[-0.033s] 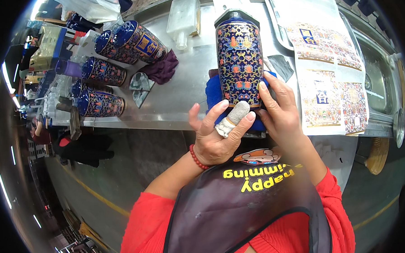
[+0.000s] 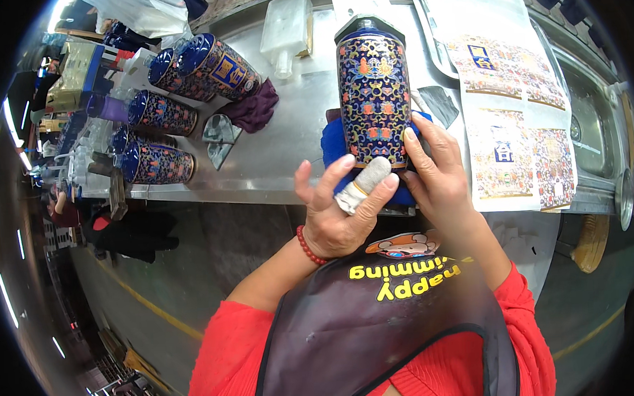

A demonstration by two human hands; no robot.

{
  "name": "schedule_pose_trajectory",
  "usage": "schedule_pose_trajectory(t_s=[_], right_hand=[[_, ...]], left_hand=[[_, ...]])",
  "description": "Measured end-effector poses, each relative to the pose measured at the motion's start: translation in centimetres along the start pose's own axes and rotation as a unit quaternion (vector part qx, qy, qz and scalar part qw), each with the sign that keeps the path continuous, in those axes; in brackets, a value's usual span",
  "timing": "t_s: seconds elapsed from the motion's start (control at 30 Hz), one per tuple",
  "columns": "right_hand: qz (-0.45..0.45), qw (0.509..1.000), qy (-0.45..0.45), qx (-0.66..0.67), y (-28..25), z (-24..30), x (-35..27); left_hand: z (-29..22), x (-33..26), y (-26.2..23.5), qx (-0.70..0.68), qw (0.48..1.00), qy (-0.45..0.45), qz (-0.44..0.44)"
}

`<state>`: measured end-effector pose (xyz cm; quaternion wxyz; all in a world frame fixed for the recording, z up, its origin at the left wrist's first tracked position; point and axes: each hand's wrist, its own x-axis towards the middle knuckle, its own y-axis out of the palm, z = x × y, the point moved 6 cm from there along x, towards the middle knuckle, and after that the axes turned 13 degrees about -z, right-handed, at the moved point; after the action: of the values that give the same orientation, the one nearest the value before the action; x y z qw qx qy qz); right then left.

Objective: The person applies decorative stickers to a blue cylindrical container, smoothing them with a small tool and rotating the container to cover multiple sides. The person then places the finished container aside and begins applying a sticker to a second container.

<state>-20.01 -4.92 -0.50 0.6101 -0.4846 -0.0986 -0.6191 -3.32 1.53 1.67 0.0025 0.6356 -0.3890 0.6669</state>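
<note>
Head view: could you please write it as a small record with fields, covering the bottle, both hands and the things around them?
Bottle: dark blue bottle, colourful floral pattern, neck end away from the person
Right hand: fingers against the bottle's right side, near its base
Left hand: covered finger at the base; pressure cannot be told
Left wrist: red beaded bracelet
Beside base: blue cloth, showing on both sides
Table left: similar patterned bottles, purple cloth
Table right: printed sheets
Surface: metal table

Patterned bottles (image 2: 374, 89) on a metal workbench (image 2: 286, 143) show a workshop.
</note>
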Motion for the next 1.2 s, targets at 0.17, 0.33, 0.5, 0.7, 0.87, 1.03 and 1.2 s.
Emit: schedule_pose_trajectory(t_s=[0.17, 0.33, 0.5, 0.7, 0.87, 1.03, 1.2], right_hand=[[-0.002, 1.000, 0.016, 0.002, -0.1, 0.0, 0.2], [-0.017, 1.000, 0.007, -0.001, -0.3, 0.3, 0.6], [-0.022, 1.000, 0.022, 0.001, 0.0, 0.2, 1.0], [-0.018, 1.000, 0.015, -0.010, 0.3, -0.1, 0.8], [-0.013, 1.000, 0.013, -0.010, 0.3, 0.2, 1.0], [-0.019, 0.999, -0.027, -0.032, -0.8, 1.3, 1.9], [-0.007, 1.000, -0.014, -0.011, -0.4, 1.2, 2.5]], left_hand=[[2.2, 1.0, 1.8, 0.041, 0.989, -0.108, 0.091], [4.3, 1.1, 2.6, -0.020, 0.989, -0.130, 0.072], [4.4, -1.3, 2.1, -0.031, 0.978, -0.186, 0.092], [1.2, -1.2, -0.1, 0.021, 0.999, -0.022, 0.040], [0.6, 1.2, 1.7, 0.019, 0.999, 0.029, 0.032], [3.1, 2.2, 2.3, -0.084, 0.993, -0.084, 0.023], [4.0, 1.1, 1.6, -0.081, 0.990, -0.089, 0.077]])
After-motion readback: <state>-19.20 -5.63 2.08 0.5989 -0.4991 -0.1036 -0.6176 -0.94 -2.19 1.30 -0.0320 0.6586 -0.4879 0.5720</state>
